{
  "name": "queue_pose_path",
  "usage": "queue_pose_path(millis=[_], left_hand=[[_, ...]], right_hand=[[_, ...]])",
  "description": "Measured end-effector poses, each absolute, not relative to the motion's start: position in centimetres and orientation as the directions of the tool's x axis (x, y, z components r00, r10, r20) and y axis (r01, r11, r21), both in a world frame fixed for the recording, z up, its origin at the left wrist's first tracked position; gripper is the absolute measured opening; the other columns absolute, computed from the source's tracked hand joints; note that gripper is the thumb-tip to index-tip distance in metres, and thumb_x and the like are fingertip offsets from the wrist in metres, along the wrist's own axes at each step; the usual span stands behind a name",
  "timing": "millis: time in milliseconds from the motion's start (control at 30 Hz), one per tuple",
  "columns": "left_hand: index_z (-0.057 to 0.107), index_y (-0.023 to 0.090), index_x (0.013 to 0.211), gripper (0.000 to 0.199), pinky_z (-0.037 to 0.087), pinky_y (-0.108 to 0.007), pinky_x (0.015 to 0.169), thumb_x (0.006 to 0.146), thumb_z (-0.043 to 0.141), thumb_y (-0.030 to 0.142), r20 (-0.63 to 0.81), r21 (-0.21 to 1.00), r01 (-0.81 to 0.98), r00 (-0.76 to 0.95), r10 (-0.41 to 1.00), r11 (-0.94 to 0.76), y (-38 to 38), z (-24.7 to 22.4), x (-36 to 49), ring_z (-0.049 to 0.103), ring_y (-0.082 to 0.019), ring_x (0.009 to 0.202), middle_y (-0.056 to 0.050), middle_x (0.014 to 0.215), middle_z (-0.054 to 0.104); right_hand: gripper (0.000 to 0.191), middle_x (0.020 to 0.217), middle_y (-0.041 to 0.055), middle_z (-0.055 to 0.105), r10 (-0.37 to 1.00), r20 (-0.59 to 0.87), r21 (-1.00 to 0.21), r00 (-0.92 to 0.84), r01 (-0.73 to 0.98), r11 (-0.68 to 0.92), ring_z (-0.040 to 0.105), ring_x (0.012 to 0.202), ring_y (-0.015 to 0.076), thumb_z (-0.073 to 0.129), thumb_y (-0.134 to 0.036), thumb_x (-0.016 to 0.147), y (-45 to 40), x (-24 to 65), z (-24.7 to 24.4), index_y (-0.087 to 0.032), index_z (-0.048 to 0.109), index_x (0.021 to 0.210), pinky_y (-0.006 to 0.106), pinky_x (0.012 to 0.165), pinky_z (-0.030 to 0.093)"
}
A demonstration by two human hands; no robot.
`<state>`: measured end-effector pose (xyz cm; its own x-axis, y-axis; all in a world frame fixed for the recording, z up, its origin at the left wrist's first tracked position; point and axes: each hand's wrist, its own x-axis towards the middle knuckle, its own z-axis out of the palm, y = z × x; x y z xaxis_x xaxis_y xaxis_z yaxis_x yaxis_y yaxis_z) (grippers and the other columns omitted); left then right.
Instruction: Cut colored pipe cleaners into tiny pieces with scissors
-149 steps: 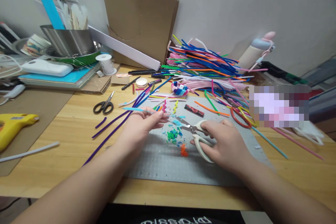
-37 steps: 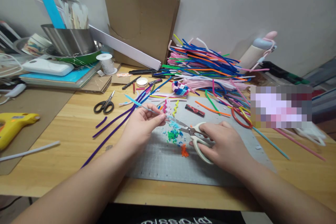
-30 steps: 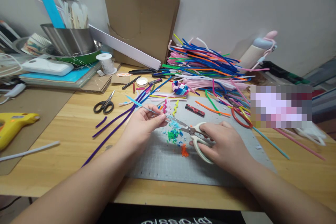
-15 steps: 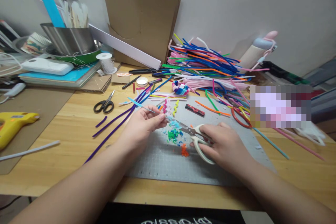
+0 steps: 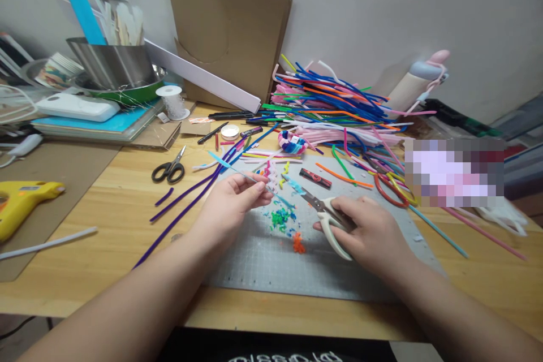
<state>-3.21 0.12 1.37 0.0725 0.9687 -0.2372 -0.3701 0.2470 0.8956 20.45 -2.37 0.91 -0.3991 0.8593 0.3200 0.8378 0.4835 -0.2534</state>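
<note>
Between the thumb and fingers of my left hand (image 5: 233, 201) is a light blue pipe cleaner (image 5: 224, 163), its far end pointing up and left. Its near end looks thin and partly trimmed. My right hand (image 5: 369, 232) is closed round the pale handles of a pair of scissors (image 5: 326, 212). Light blue fluff (image 5: 292, 184) clings to the blade tips, apart from the pipe cleaner. Below the blades lie green and blue clippings (image 5: 280, 219) and a small orange heap (image 5: 298, 242) on the grey cutting mat (image 5: 271, 277).
Purple pipe cleaners (image 5: 182, 209) lie left of the mat beside black scissors (image 5: 169, 167). A large pile of coloured pipe cleaners (image 5: 339, 102) fills the back. A yellow glue gun (image 5: 25, 203) rests at far left. Cardboard (image 5: 229, 34) leans on the wall.
The scissors have pulled back to the right, away from the pipe cleaner, carrying light blue fluff on their blades. My left hand stays nearly in place, still pinching the pipe cleaner.
</note>
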Motion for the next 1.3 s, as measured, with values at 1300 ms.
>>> queue_pose_path(millis=[1300], left_hand=[[0.063,0.015,0.077,0.017,0.052,-0.024,0.062,0.073,0.073,0.029,-0.217,0.949,-0.233,0.012,0.976,0.214,0.25,1.52,-3.46,0.069,-0.015,0.069,-0.003,0.070,0.072]], right_hand=[[0.024,0.058,-0.0037,0.057,0.825,0.335,-0.132,-0.455,0.845,0.519,0.049,0.057,0.0142,0.060,-0.035,0.083,-2.20,21.06,0.77,-0.021,0.050,0.066,0.030,0.062,0.025]])
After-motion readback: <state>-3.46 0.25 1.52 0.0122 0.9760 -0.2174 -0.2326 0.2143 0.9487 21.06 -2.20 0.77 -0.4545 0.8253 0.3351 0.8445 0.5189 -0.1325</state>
